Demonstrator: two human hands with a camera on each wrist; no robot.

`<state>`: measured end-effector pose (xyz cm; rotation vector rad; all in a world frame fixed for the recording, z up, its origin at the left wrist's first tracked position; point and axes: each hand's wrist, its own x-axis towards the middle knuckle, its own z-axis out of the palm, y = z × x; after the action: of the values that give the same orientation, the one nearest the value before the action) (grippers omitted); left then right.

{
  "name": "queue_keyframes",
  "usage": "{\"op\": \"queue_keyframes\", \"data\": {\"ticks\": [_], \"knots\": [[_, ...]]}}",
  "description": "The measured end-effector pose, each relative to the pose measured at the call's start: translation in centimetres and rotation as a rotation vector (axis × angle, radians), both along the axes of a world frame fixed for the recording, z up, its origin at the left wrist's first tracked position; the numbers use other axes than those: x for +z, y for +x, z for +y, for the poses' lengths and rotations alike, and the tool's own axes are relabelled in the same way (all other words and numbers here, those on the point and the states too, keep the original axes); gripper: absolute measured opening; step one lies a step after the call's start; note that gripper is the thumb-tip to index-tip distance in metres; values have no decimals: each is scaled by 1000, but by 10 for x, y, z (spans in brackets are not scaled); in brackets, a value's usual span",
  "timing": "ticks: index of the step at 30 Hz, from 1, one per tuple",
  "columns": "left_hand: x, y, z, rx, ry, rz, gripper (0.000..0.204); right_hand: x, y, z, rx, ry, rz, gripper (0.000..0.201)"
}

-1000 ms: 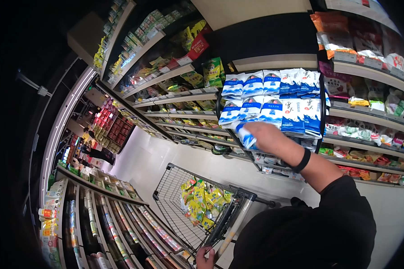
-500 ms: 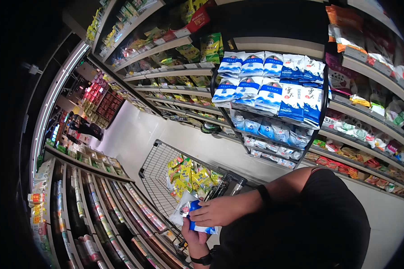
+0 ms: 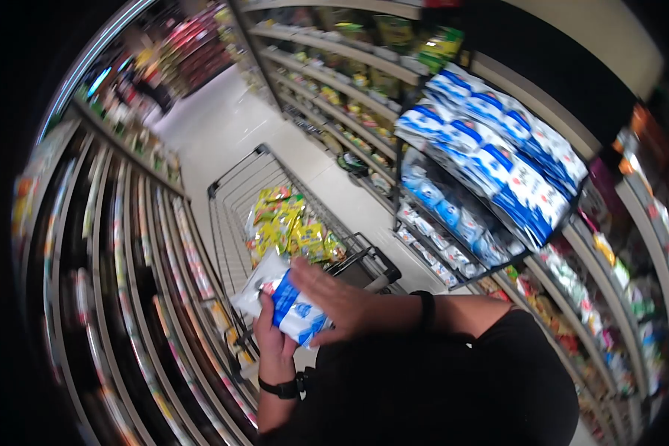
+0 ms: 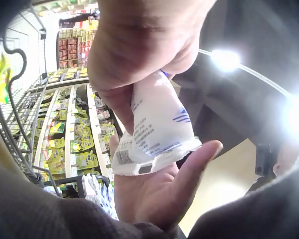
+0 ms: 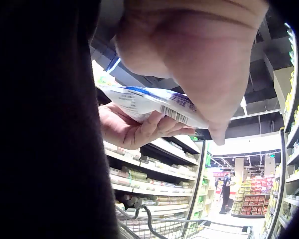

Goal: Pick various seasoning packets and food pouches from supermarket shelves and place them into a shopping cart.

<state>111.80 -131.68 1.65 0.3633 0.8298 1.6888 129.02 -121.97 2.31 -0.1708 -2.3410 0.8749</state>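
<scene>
A white and blue bag of salt [image 3: 293,305] is held in front of the body, over the handle end of the shopping cart [image 3: 234,204]. My left hand [image 3: 273,342] grips it, with the thumb on its printed face and the fingers underneath, as the right wrist view shows. My right hand [image 3: 342,301] lies against the bag's other side with fingers fairly straight. In the left wrist view, the right hand [image 4: 149,196] has its thumb stretched out beside the bag's crimped end [image 4: 157,162]. Small print and a barcode [image 5: 174,114] show on the underside.
Several yellow-green packets [image 3: 286,227] lie in the cart. A black rack [image 3: 472,279] of similar blue and white bags [image 3: 490,141] stands to the right. Shelves [image 3: 123,260] line the left. Farther down the aisle are people [image 5: 226,191] and a red display [image 3: 193,52].
The right hand took the bag from the rack and brought it to the left hand, which left the cart handle and now holds it. The view has swung rightward and blurred.
</scene>
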Motion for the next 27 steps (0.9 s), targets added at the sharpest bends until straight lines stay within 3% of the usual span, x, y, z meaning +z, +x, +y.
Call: {"op": "queue_keyframes", "data": {"ticks": [2, 3, 4, 6, 7, 11, 13, 16, 20, 21, 25, 27], "knots": [[5, 7, -2, 50, -4, 119, 49, 3, -2, 4, -49, -383, -21, 105], [7, 8, -2, 48, -23, 158, 50, 10, -5, 9, 40, -709, -134, 114], [7, 12, -1, 58, -11, 211, 48, 3, -5, 14, -15, -543, -157, 107], [3, 11, 0, 62, 90, 404, 44, 18, -10, 19, 240, -1230, -198, 89], [0, 7, -1, 55, 123, 466, 42, 17, -11, 24, 183, -1133, -387, 68], [3, 0, -8, 75, 182, 550, 34, 12, -23, 20, 239, -1031, -470, 62], [3, 2, -12, 142, 166, 538, 30, 12, -31, 17, 275, -1172, -417, 62], [-6, -7, -17, 270, 49, 607, 31, 5, -46, 11, 288, -1183, -420, 61], [-16, -37, -27, 174, -210, 650, 34, 9, -75, 9, 182, -1215, -528, 50], [-33, -41, -27, 235, -191, 637, 36, 1, -82, 13, 155, -1243, -511, 48], [-39, -64, -56, 144, -370, 1005, 48, -19, -119, 52, -38, -1178, -450, 39], [-72, -74, -74, 315, -329, 1399, 45, -43, -140, 85, -113, -1100, -419, 33]]}}
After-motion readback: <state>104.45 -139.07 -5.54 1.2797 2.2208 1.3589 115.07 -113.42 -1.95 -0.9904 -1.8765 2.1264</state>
